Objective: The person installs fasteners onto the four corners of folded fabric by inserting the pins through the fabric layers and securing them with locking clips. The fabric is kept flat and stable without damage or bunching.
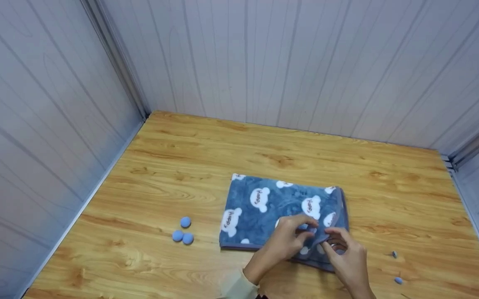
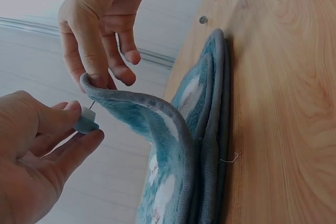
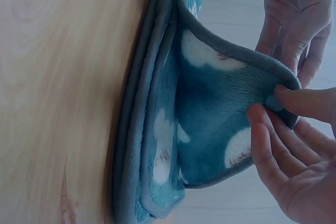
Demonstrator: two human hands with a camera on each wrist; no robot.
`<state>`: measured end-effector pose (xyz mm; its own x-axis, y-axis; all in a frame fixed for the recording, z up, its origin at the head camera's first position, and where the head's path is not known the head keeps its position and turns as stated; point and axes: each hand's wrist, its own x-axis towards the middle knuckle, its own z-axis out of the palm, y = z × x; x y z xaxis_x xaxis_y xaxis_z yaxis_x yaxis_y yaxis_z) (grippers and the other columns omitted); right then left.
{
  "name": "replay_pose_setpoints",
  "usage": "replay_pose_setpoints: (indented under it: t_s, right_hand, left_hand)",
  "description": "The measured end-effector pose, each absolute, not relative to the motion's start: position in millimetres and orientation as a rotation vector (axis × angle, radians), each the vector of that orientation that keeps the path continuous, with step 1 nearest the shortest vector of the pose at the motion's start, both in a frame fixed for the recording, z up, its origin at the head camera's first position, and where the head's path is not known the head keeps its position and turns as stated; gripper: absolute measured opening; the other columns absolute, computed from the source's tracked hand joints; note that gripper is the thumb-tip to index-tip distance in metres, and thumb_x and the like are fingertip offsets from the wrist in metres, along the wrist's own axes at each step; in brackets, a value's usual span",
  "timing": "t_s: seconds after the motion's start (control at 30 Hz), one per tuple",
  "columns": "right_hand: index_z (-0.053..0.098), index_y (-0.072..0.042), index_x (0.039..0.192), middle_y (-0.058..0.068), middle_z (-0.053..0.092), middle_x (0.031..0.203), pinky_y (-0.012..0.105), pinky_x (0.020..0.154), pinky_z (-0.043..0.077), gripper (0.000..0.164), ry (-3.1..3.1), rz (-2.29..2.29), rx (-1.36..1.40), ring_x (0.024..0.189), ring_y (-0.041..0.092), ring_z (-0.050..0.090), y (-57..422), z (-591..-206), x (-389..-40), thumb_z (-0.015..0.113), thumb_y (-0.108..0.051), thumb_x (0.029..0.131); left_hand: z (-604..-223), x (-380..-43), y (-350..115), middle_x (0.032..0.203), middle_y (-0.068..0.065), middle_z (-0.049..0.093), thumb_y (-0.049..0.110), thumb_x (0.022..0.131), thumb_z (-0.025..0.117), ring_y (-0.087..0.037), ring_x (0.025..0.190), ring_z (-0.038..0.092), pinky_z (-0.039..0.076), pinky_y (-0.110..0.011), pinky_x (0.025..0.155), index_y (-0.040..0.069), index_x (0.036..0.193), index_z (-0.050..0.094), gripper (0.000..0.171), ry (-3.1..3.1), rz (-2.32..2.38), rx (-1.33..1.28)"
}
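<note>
From the head, a folded blue blanket [image 1: 266, 226] with white bear shapes lies on the wooden table [image 1: 139, 199], about midway between the left and right edges and well apart from the far edge. The left hand [image 1: 285, 241] and the right hand [image 1: 349, 257] meet at its lifted near right corner; what the left fingertips hold cannot be told from here. Three round blue buttons [image 1: 185, 222] lie between the blanket and the table's left edge. Two pins [image 1: 394, 254] lie between the blanket and the right edge.

At the left wrist, the left thumb and fingers pinch a blue-headed pin [image 2: 87, 123] with a pale collar. Its needle points up to the blanket's grey border; whether it pierces the cloth cannot be told. The right hand's fingers bend behind the raised corner, the last ones slightly apart. A loose thread [image 2: 230, 159] sticks out from the folded layers.

At the right wrist, the right thumb and forefinger pinch a blue button [image 3: 273, 103] at the lifted corner. The left hand is behind the cloth, its fingertips hidden.
</note>
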<state>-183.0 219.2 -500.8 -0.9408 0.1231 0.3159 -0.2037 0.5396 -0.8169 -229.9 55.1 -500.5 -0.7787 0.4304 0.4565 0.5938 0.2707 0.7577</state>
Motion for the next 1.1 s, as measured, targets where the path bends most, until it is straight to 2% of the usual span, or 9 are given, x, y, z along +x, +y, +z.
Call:
replay_pose_setpoints:
  t_s: [0.33,0.5,0.67,0.83,0.93,1.1]
  right_hand:
    - [0.068,-0.001,0.094,0.007,0.069,0.081,0.017,0.063,0.051,0.031,-2.430,1.384,0.076,0.072,0.017,0.068,217.1,-501.7,-180.7,0.073,0.017,0.069]
    - [0.067,0.000,0.095,0.009,0.070,0.082,0.018,0.063,0.052,0.031,-2.424,1.405,0.079,0.073,0.021,0.068,217.4,-503.1,-180.7,0.071,0.018,0.070]
    - [0.067,0.000,0.095,0.009,0.069,0.083,0.017,0.063,0.051,0.032,-2.416,1.416,0.061,0.073,0.014,0.067,219.2,-500.8,-180.7,0.071,0.019,0.070]
    - [0.067,0.000,0.095,0.009,0.069,0.084,0.017,0.063,0.051,0.031,-2.421,1.412,0.031,0.073,0.010,0.066,222.0,-499.9,-180.9,0.071,0.018,0.070]
    - [0.068,-0.001,0.097,0.009,0.070,0.087,0.017,0.063,0.051,0.030,-2.436,1.418,0.021,0.075,0.011,0.067,222.8,-500.0,-180.7,0.072,0.014,0.073]
    - [0.064,-0.004,0.109,0.008,0.070,0.093,0.019,0.064,0.052,0.034,-2.453,1.464,0.012,0.078,0.013,0.068,224.2,-499.1,-179.2,0.074,0.003,0.077]
  left_hand:
    - [-501.6,-225.5,58.7,0.096,-0.004,0.069,-0.009,0.084,0.064,-0.008,0.087,0.066,0.046,-0.009,0.072,0.005,0.100,0.069,0.022,-2.388,-1.501,-1.020]
    - [-502.0,-224.3,60.7,0.097,-0.005,0.070,-0.008,0.083,0.065,-0.006,0.089,0.065,0.046,-0.008,0.073,0.004,0.100,0.069,0.022,-2.375,-1.463,-1.027]
    - [-500.6,-222.3,62.3,0.107,-0.006,0.068,0.005,0.088,0.066,-0.005,0.098,0.062,0.045,-0.010,0.080,0.005,0.100,0.069,0.013,-2.388,-1.445,-1.063]
    - [-500.0,-219.2,64.1,0.121,-0.004,0.061,0.022,0.087,0.069,-0.005,0.107,0.057,0.041,-0.012,0.088,0.009,0.108,0.067,0.024,-2.537,-1.341,-1.095]
    - [-500.2,-218.7,65.9,0.115,-0.001,0.062,0.022,0.087,0.070,-0.004,0.101,0.058,0.042,-0.011,0.085,0.011,0.108,0.066,0.025,-2.577,-1.256,-1.067]
    - [-499.5,-223.7,64.3,0.100,0.001,0.066,0.012,0.089,0.066,-0.002,0.087,0.060,0.046,-0.012,0.074,0.008,0.101,0.068,0.013,-2.566,-1.279,-0.979]
